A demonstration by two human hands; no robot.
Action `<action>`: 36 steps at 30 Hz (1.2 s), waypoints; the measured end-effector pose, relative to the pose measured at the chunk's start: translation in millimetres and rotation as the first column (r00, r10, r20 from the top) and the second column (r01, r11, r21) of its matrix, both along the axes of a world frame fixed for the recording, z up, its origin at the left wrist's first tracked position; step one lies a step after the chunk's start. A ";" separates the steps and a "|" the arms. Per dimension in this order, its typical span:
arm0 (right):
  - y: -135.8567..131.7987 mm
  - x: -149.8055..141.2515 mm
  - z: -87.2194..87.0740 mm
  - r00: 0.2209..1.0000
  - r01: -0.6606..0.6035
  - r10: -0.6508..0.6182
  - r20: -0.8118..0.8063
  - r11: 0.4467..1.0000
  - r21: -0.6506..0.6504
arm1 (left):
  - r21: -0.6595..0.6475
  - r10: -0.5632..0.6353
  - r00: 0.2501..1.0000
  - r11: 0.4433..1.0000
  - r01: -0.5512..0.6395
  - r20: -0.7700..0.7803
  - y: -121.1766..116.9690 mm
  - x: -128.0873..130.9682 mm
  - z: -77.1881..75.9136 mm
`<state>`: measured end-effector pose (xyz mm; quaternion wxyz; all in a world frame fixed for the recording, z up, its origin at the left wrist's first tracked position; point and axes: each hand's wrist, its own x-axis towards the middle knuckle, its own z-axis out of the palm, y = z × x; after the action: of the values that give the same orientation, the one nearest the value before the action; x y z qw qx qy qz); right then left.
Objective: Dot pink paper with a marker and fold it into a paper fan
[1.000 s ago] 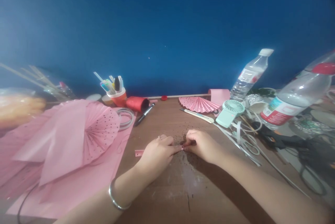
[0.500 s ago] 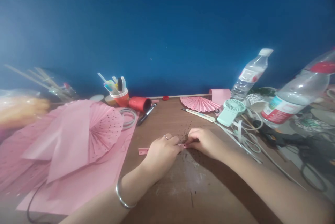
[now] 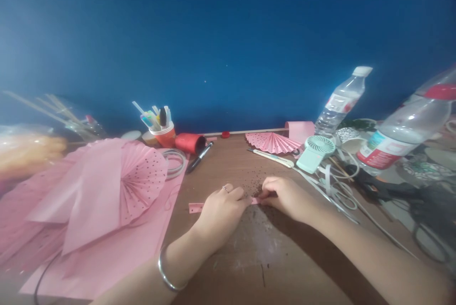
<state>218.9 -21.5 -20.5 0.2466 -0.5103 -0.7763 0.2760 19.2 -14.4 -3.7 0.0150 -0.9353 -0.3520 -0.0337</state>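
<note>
A narrow pink strip [image 3: 195,208] dotted with holes or dark dots lies crosswise on the brown table [image 3: 224,165], its middle hidden under the left hand [image 3: 223,212]. That hand wears a ring [image 3: 225,189], and its fingers lie together over the strip; I cannot tell whether they clamp it or only press it down. The right hand [image 3: 283,199] has thumb and forefinger clamped on the strip's right end. Just beyond this end, dark specks [image 3: 253,181] are scattered. Farther beyond the strip are a cutter knife [image 3: 273,158], a folded paper fan [image 3: 273,143], a marker [image 3: 200,157], a red cup [image 3: 190,143] tipped on its side and an upright cup [image 3: 165,137] full of pens. Well to the strip's left, big pink paper sheets [image 3: 94,200] overlap another dotted, pleated fan [image 3: 144,186]. Well to its right and beyond are a mint hand fan [image 3: 309,160], white cords [image 3: 329,186], a small bottle [image 3: 341,100] and a larger bottle [image 3: 388,146].
</note>
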 end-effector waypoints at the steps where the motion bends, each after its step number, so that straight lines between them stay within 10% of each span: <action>1: 0.0 0.6 -0.5 1.000 0.011 -0.011 0.006 1.000 -0.002 | 0.000 0.000 1.000 1.000 0.000 -0.003 0.3 0.2 0.2; 36: -3.1 8.3 13.8 0.963 -0.207 0.176 0.203 0.969 0.139 | -0.037 -0.034 0.994 0.999 0.039 0.108 -4.5 4.1 -3.0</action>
<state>227.2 -24.7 -6.6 0.1835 -0.4353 -0.8615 0.1862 23.3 -19.0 -6.7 -0.0226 -0.9385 -0.3357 -0.0772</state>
